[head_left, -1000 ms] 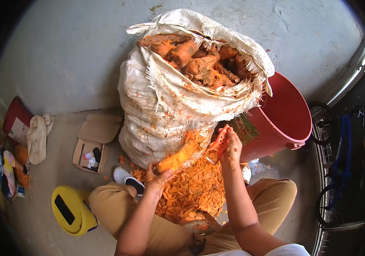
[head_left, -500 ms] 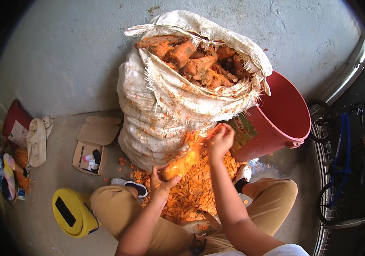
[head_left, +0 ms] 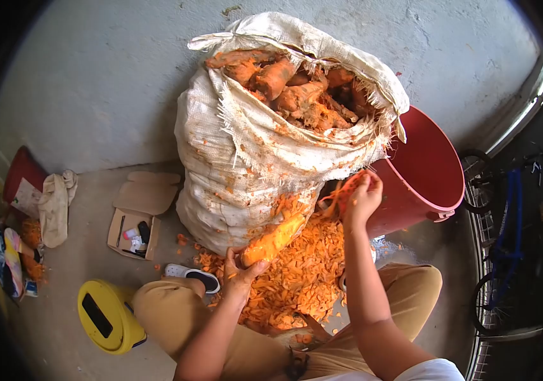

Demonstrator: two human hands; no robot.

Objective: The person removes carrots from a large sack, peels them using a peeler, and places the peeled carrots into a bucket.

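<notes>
My left hand (head_left: 241, 278) is closed around the lower end of a large carrot (head_left: 274, 241), its surface bright orange and mostly bare of skin. The carrot points up and to the right, in front of the sack. My right hand (head_left: 363, 198) is raised beside the red bucket, apart from the carrot. Its fingers close on what looks like a red-orange peeler (head_left: 346, 192), partly hidden, with strips of peel hanging off it. Below both hands lies a heap of orange peelings (head_left: 297, 279) on the floor. A white woven sack (head_left: 221, 171) full of thick carrots (head_left: 303, 95) stands directly ahead.
A red bucket (head_left: 427, 155) stands right of the sack, and a bicycle (head_left: 509, 235) is farther right. To the left are an open cardboard box (head_left: 116, 230) with small items, a yellow lidded bucket (head_left: 107, 317) and a whitish cloth (head_left: 57, 209). A grey wall (head_left: 113, 95) rises behind.
My right hand has drawn away from the carrot, up and to the right, with peel strips trailing. My left hand keeps its hold on the carrot in nearly the same place.
</notes>
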